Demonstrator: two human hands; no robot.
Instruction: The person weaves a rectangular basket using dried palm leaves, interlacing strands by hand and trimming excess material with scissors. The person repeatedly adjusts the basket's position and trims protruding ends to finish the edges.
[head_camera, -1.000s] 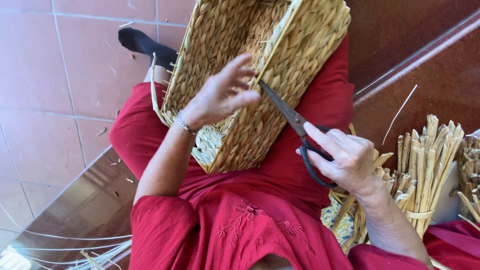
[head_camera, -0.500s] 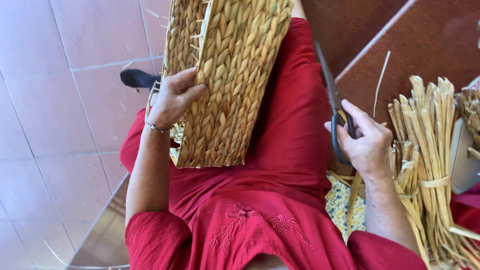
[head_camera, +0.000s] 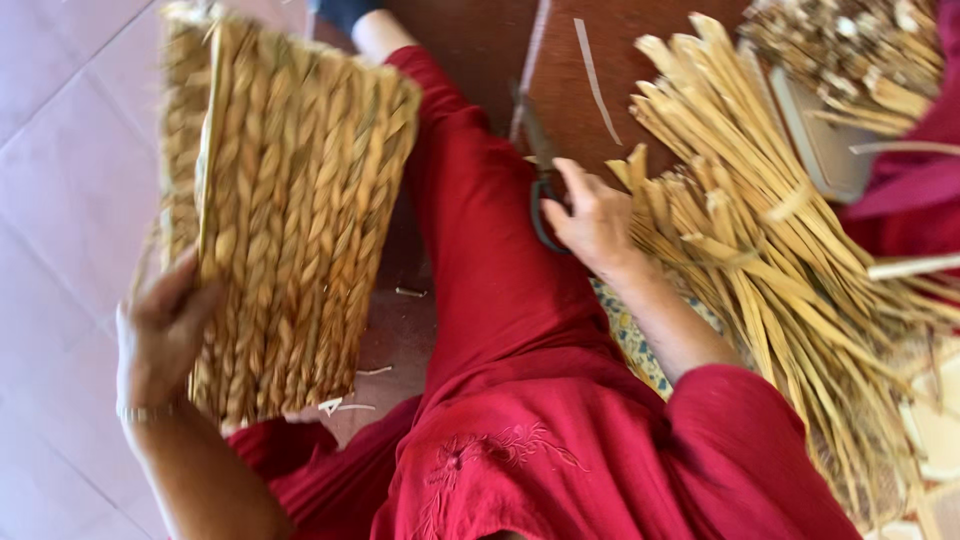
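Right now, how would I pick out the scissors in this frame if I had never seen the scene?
Start at the big bundle of pale dried straw strips on the right, then move left to the person's right hand resting beside the red-clothed leg. The dark-handled metal scissors are under that hand, the only dark metal thing among straw and cloth.

Home weaving workspace, tiled floor (head_camera: 60, 150), tied bundles of dried reed strips (head_camera: 770, 230), woven basket (head_camera: 290, 210)
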